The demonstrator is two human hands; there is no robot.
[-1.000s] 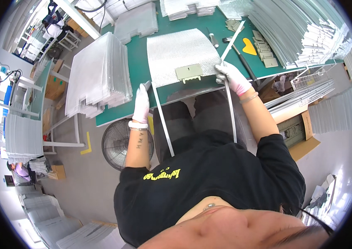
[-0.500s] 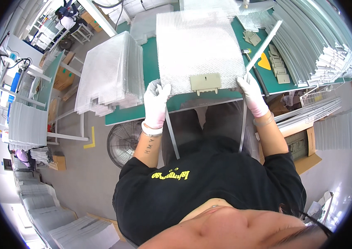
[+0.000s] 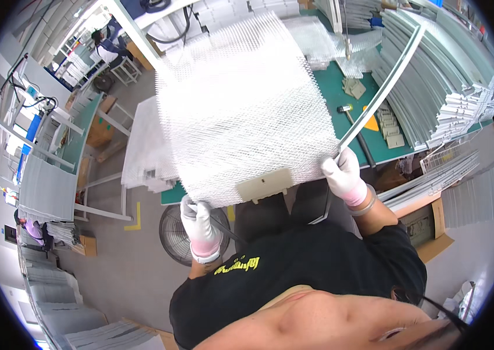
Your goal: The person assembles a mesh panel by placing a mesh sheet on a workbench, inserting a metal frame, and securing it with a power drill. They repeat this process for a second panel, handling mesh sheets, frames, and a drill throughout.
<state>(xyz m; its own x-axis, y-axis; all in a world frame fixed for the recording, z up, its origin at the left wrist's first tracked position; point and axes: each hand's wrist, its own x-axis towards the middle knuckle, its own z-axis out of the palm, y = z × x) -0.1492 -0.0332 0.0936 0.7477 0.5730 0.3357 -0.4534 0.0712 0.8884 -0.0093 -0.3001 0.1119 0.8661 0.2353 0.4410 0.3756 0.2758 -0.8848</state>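
Note:
A silvery expanded-mesh sheet (image 3: 241, 111) is tilted in front of me, lifted at its near edge. A beige plate (image 3: 264, 185) with small tabs sits on the middle of that edge. White gloves cover both hands. My left hand (image 3: 201, 228) is closed at the near left corner of the mesh, and a thin dark strip runs from it toward my lap. My right hand (image 3: 345, 175) is closed around a long pale metal strip (image 3: 384, 87) beside the near right corner. This strip slants up to the far right and bends there. My fingers partly hide both corners.
On the green table (image 3: 331, 96) lie a hammer (image 3: 360, 137), a yellow tool (image 3: 370, 119) and several beige plates (image 3: 394, 140). Stacked metal strips (image 3: 427, 76) fill the right side. More mesh sheets (image 3: 145, 146) stand at left. A floor fan (image 3: 171, 236) is near my left arm.
The mesh and plate have come nearer me and turned, the left corner dropping off the table edge. Both hands moved down toward me, the left also leftward. The right-hand strip rises longer and bent.

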